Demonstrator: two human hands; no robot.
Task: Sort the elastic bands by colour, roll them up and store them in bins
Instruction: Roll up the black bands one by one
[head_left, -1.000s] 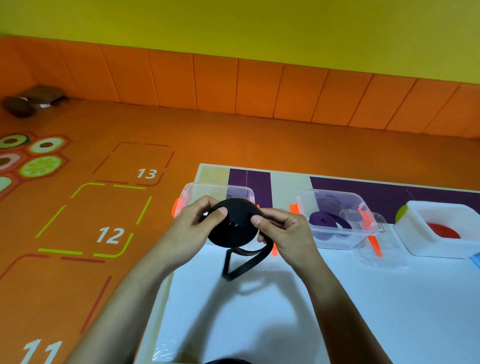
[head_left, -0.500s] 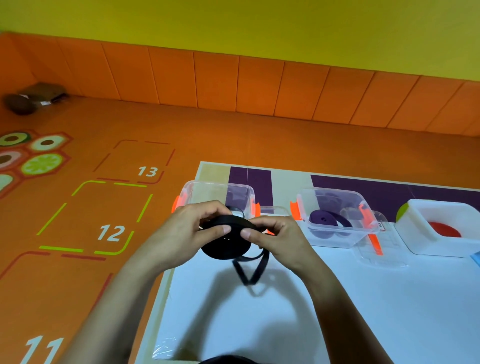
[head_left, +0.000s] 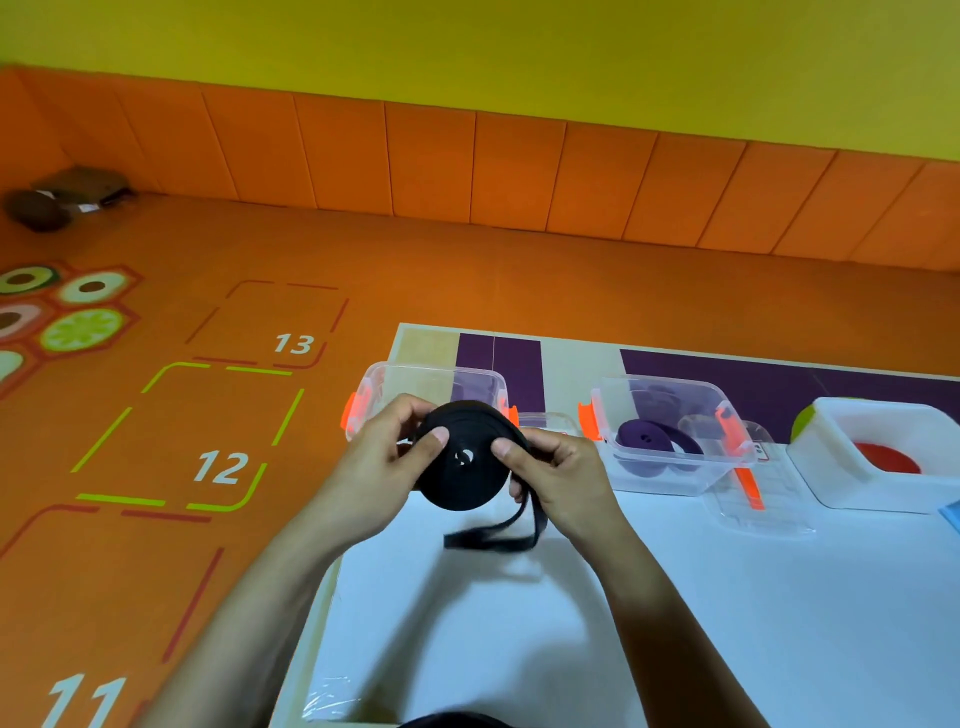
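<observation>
Black band roll (head_left: 464, 457) at frame centre, above worktop (head_left: 675, 623), before clear bin (head_left: 431, 382). Left hand (head_left: 387, 462), right hand (head_left: 558, 470) both pinch its faces; loose tail (head_left: 493, 535) dangles below. We judge it light, soft, springy, prone to unwind: we'd grip flat faces, pin outer wrap.

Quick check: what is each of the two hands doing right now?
Left hand: grips the rolled black elastic band.
Right hand: grips the same roll, its loose tail hanging below.
</observation>
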